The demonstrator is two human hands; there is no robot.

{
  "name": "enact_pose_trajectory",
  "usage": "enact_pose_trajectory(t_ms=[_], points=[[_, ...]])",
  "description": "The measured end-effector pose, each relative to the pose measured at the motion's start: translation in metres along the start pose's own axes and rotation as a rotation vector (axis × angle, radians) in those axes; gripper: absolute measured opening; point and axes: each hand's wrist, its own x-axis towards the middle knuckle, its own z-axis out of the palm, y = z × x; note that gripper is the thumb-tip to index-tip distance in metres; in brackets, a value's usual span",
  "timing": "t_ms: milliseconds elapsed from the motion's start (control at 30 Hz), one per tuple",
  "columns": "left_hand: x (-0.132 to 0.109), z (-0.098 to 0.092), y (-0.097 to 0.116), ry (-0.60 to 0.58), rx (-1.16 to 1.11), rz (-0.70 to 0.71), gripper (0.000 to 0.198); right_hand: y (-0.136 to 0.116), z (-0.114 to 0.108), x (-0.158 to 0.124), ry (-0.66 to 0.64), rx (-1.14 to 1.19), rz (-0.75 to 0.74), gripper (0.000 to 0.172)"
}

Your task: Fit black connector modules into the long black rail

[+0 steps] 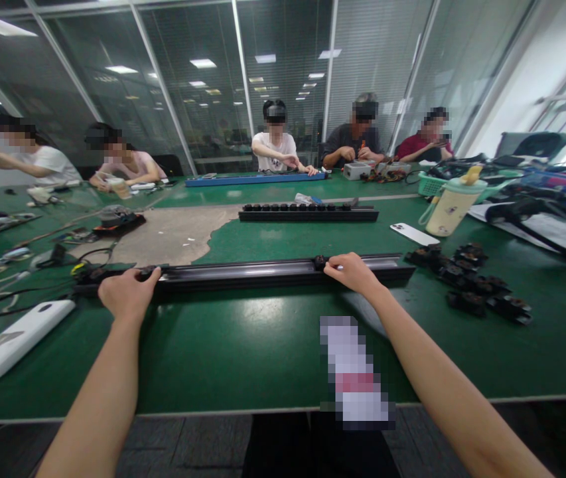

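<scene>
A long black rail (pixel 243 273) with a shiny inner channel lies across the green table in front of me. My left hand (pixel 127 293) is closed at its left end, thumb and fingers pinching a small black piece (pixel 148 273) on the rail. Toward the right end, a small black block (pixel 319 263) sits in the channel, and the fingertips of my right hand (pixel 351 272) are closed on its right side. Several similar black blocks (pixel 479 282) are heaped to the right of the rail.
Farther back lies another black rail (pixel 307 215) with a row of black blocks. A white phone (pixel 415 234) and a cream tumbler (pixel 454 206) are at right; a white power-bank-like slab (pixel 18 340) and cables are at left. Several people sit across the table.
</scene>
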Motion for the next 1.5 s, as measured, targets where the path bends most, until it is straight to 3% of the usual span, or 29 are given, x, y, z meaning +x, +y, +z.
enact_pose_trajectory(t_ms=[700, 1000, 1167, 1367, 1500], points=[[0.005, 0.007, -0.003, 0.001, 0.015, -0.014, 0.079, 0.005, 0.001, -0.002, 0.010, -0.026, 0.017, 0.033], [0.005, 0.007, -0.004, -0.001, -0.003, -0.002, 0.081, 0.002, -0.005, -0.004, -0.032, -0.002, -0.043, 0.031], [0.005, 0.007, -0.005, -0.015, -0.014, -0.006, 0.081, -0.004, -0.002, -0.004, 0.006, -0.071, 0.058, 0.035], [0.004, 0.007, -0.004, 0.005, -0.029, 0.003, 0.082, -0.017, 0.004, -0.003, 0.039, -0.127, 0.197, 0.055], [0.002, 0.007, -0.002, 0.015, -0.009, -0.008, 0.079, -0.025, 0.009, -0.002, 0.036, -0.243, 0.267, 0.053]])
